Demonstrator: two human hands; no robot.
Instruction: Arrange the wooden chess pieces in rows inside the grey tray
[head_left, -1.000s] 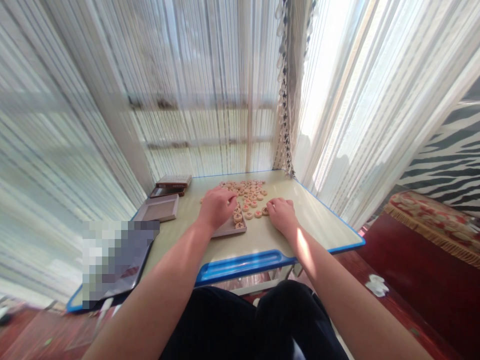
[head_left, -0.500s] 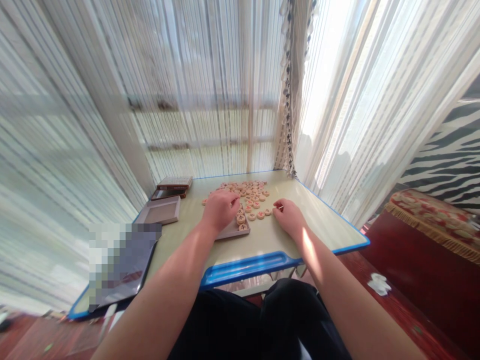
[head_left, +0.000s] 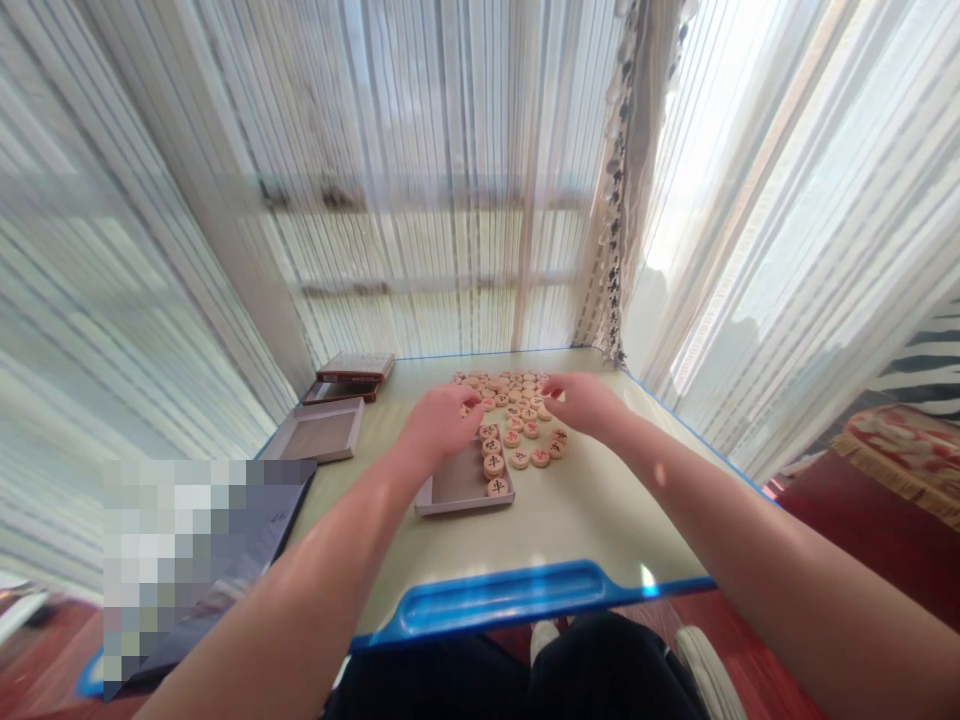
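Observation:
Round wooden Chinese chess pieces (head_left: 531, 429) marked with red or black characters lie loose on the table. A shallow pale box tray (head_left: 459, 488) holds a column of pieces (head_left: 493, 464) along its right side. My left hand (head_left: 442, 425) is over the tray's far left part, fingers curled together; what is in its fingertips is too small to make out. My right hand (head_left: 585, 402) reaches over the right side of the piece cluster, thumb and fingers apart, no piece visibly held.
The pale table (head_left: 600, 500) has a blue edge with a molded groove (head_left: 510, 590). At left lie a second shallow box tray (head_left: 322, 432), a stack of flat boxes (head_left: 355, 368) and a dark tablet-like panel (head_left: 255, 560), partly blurred out. Sheer curtains (head_left: 420, 250) hang behind.
My right hand has moved away from the near row of pieces, forward to the cluster. My left hand stays by the tray. The view has shifted, so the table looks nearer.

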